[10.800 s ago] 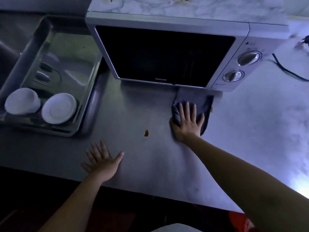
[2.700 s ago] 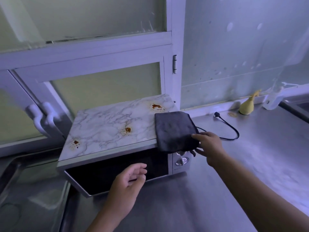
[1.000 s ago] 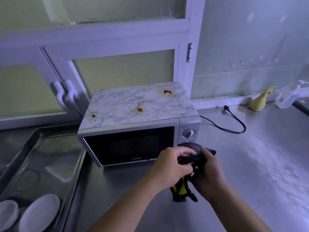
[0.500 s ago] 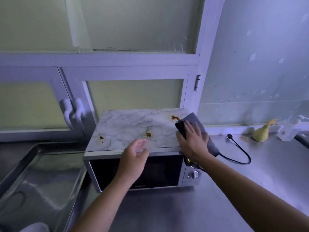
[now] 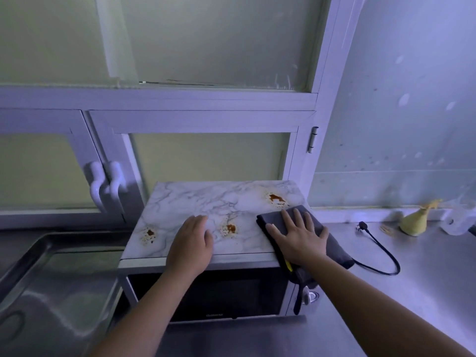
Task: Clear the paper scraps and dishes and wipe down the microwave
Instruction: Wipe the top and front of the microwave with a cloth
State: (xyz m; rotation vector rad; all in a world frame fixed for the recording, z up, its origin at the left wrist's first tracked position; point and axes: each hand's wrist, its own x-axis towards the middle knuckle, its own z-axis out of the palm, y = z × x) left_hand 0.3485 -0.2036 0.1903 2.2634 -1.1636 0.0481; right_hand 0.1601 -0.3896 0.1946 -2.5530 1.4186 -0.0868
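The microwave stands on a steel counter, its marble-patterned top carrying three brown stains, the far right stain, the middle stain and the left stain. My right hand lies flat, fingers spread, pressing a folded dark grey cloth onto the right part of the top; the cloth hangs over the front right corner. My left hand rests palm down on the top's front edge, empty, just left of the middle stain.
A steel sink basin lies to the left of the microwave. A black power cord trails unplugged on the counter to the right. A yellow object stands by the back wall. White cabinet doors with handles rise behind.
My right hand has spread flat on the cloth on the microwave top. My left hand has come down onto the top's front edge. The view has moved closer.
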